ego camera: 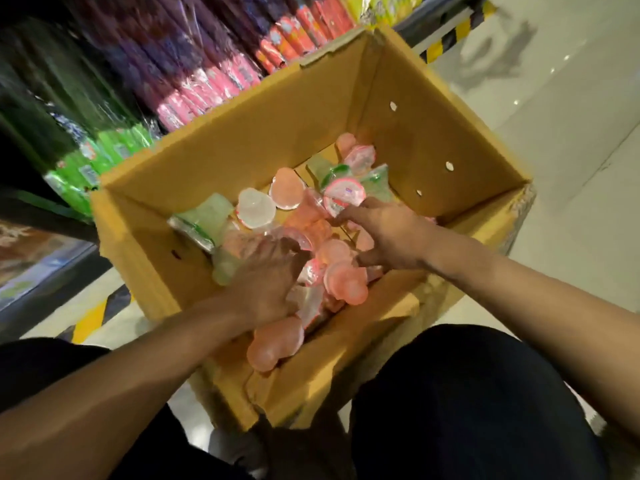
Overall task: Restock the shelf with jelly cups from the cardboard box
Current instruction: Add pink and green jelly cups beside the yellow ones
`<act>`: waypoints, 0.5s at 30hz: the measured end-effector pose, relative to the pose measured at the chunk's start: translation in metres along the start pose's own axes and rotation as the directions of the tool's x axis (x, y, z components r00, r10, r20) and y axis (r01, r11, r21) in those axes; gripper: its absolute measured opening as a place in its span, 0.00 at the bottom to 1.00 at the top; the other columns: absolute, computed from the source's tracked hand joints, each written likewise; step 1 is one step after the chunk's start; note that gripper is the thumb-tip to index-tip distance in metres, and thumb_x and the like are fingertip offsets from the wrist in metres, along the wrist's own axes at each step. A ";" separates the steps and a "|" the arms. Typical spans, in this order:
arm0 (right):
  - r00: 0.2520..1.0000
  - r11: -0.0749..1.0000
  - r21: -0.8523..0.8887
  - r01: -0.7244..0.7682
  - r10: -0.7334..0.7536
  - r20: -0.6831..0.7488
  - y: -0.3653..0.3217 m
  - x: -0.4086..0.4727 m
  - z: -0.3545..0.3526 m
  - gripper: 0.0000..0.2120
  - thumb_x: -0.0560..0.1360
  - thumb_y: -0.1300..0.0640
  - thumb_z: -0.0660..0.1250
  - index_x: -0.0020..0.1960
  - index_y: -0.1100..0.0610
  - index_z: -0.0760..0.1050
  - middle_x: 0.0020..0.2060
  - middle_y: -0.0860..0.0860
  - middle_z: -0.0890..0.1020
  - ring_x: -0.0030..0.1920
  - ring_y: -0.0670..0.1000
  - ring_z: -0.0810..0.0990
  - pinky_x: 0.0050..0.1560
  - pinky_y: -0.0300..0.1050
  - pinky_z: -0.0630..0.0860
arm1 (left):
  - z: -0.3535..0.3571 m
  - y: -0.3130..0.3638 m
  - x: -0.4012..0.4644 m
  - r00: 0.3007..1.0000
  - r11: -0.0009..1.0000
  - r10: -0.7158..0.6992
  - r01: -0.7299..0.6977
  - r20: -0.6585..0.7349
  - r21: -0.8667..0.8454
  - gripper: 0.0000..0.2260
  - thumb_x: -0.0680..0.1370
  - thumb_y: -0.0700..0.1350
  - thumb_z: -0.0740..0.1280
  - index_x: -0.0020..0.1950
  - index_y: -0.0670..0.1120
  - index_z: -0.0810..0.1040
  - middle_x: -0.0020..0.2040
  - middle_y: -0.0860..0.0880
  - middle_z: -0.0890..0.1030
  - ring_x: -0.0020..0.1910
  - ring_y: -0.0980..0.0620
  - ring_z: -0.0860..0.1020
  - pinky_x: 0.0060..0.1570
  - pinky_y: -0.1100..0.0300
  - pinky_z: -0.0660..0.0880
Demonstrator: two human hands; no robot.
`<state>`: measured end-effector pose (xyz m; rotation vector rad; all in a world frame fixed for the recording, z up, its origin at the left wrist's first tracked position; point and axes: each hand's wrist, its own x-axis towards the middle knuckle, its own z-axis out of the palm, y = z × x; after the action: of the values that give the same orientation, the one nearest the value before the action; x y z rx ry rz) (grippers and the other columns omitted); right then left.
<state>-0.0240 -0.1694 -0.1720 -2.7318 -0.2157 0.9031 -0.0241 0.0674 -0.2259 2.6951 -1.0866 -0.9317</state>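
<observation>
An open cardboard box (242, 140) stands on the floor in front of me. Loose jelly cups (346, 282) lie in a heap inside it, mostly pink, with some green ones (207, 216) and a clear one (254, 211). My left hand (266, 275) is down in the pile, its fingers curled over a pink jelly cup (294, 242). My right hand (384, 233) reaches in from the right with fingers spread; its fingertips touch a pink-rimmed cup (343, 197). The shelf (45, 209) runs along the upper left, blurred.
Rows of green packs (104, 157), pink packs (197, 98) and red packs (298, 32) fill the shelf behind the box. My dark-clothed knees (467, 393) flank the box's near corner. Pale tiled floor (571, 168) lies to the right, and yellow-black tape (460, 29) marks the shelf base.
</observation>
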 end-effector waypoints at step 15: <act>0.888 0.946 -0.256 -0.200 0.286 0.361 -0.029 0.026 0.058 0.36 0.72 0.40 0.74 0.73 0.51 0.64 0.65 0.52 0.76 0.63 0.58 0.76 0.58 0.54 0.77 | 0.017 0.028 0.022 0.975 0.992 0.126 -0.129 0.181 0.009 0.31 0.74 0.56 0.75 0.71 0.50 0.65 0.62 0.49 0.73 0.56 0.47 0.76 0.55 0.52 0.74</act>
<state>-0.0395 -0.1246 -0.2231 -2.7794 -0.0389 1.5914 -0.0385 0.0347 -0.2427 2.5606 -1.2925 -1.1645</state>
